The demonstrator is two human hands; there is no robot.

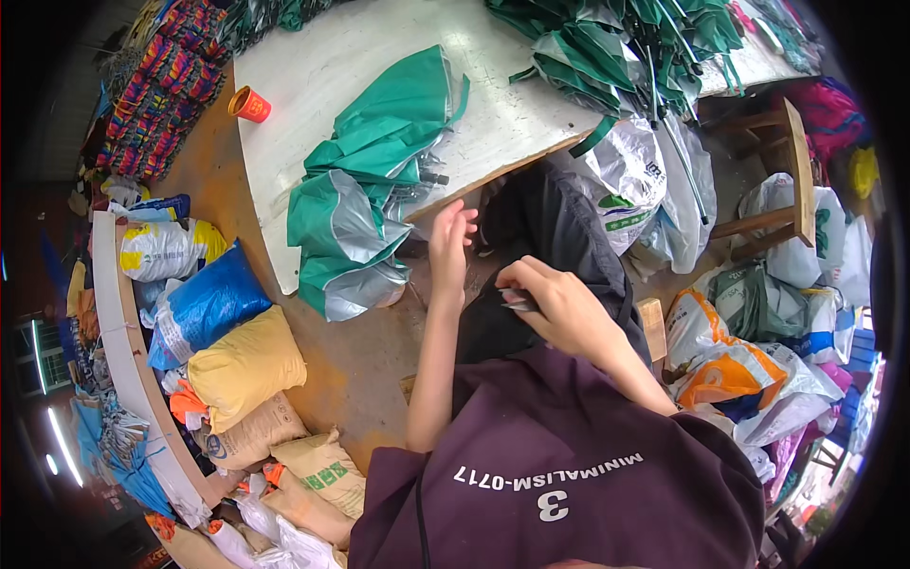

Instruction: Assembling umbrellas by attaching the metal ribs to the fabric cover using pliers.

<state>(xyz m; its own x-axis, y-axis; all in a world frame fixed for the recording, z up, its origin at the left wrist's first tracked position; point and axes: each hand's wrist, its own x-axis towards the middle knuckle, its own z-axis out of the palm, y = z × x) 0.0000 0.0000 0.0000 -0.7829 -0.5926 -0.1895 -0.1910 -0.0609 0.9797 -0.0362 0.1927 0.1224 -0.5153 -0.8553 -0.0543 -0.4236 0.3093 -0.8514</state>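
A green umbrella (384, 123) with silver lining lies loosely folded on the white table, its lower folds (341, 237) drooping over the front edge. Just right of those folds, my left hand (449, 248) is raised at the table edge, its fingers loosely bent and apart, with nothing visible in them. My right hand (569, 308) is over my lap, fingers closed round a small metal tool (518, 301) whose pointed end shows. Most of that tool is hidden in the palm.
More green umbrellas (607, 57) are heaped on the white table (284, 85) at the far right. An orange cup (249, 104) sits at its left edge. Stuffed sacks (248, 365) line the left side. Bags (730, 365) and a wooden stool (796, 180) stand right.
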